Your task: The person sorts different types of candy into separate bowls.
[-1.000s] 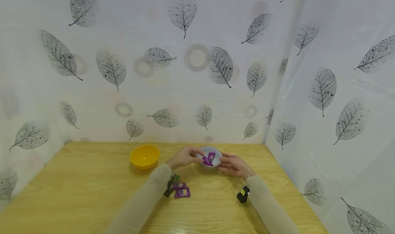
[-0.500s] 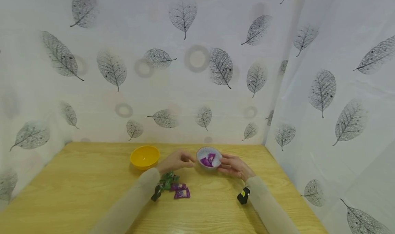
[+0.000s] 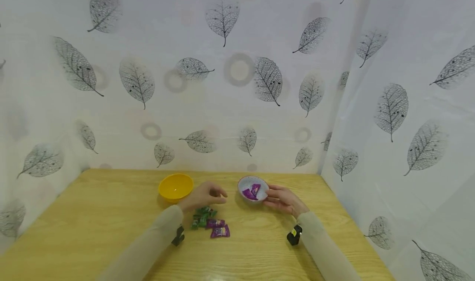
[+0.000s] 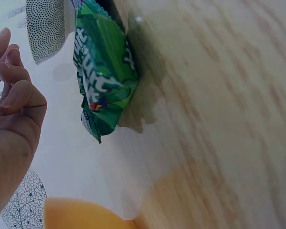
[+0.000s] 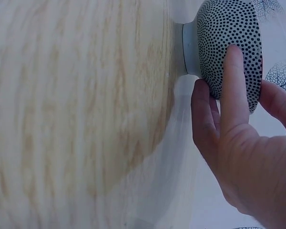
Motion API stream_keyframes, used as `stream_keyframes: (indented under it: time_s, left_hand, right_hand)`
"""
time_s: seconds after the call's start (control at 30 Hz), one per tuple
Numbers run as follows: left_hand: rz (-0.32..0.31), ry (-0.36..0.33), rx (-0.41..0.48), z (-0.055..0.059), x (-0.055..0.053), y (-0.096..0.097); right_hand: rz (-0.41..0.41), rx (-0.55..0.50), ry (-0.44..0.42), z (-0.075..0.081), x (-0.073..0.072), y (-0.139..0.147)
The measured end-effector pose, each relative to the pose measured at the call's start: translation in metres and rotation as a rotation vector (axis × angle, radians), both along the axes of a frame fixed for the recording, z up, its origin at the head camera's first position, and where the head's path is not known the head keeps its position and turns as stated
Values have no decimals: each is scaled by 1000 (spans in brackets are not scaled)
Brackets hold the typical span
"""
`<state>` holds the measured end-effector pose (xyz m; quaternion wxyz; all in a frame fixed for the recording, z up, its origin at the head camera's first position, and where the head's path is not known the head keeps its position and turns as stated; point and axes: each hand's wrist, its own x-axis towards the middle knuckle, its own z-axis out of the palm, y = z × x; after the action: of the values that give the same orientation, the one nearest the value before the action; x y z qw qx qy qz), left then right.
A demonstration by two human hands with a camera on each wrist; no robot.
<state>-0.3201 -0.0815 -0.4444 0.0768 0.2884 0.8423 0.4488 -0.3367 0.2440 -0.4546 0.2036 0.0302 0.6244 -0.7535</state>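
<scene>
My right hand (image 3: 283, 200) holds the side of a small speckled bowl (image 3: 243, 185). In the right wrist view the bowl (image 5: 229, 33) is dotted black on white, with a finger laid along its outer wall and another at its rim. Two purple-wrapped candies (image 3: 255, 189) lie in it. My left hand (image 3: 203, 195) is above the table between the two bowls, fingers loosely bent, holding nothing. Near its wrist lie green candy packets (image 3: 202, 220) and two purple candies (image 3: 220, 231). In the left wrist view a green packet (image 4: 102, 71) stands close to the camera.
A yellow bowl (image 3: 175, 187) stands left of my left hand, its far side near the table's back edge. The wooden table (image 3: 111, 215) meets a white leaf-patterned cloth (image 3: 200, 108) at the back and right.
My left hand has drawn back leftward from the speckled bowl, its fingers away from the candies there, uncovering the green packets on the table. My right hand stays on the bowl.
</scene>
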Motion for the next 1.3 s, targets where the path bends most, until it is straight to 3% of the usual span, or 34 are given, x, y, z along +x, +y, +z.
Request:
stream_keyframes:
  time_s: [0.33, 0.5, 0.73, 1.0, 1.3]
  left_hand:
    - [-46, -2, 10, -5, 1, -17]
    - [-102, -62, 12, -8, 7, -25]
    - [-126, -150, -75, -11, 16, -35]
    - [-157, -140, -151, -9, 22, -40]
    - [-137, -108, -219, -10, 23, -35]
  right_hand:
    - [15, 11, 16, 2, -1, 0]
    - [3, 16, 6, 2, 2, 0]
    - [11, 3, 0, 3, 3, 1]
    - [14, 0, 4, 4, 3, 3]
    - [13, 0, 1, 3, 3, 1]
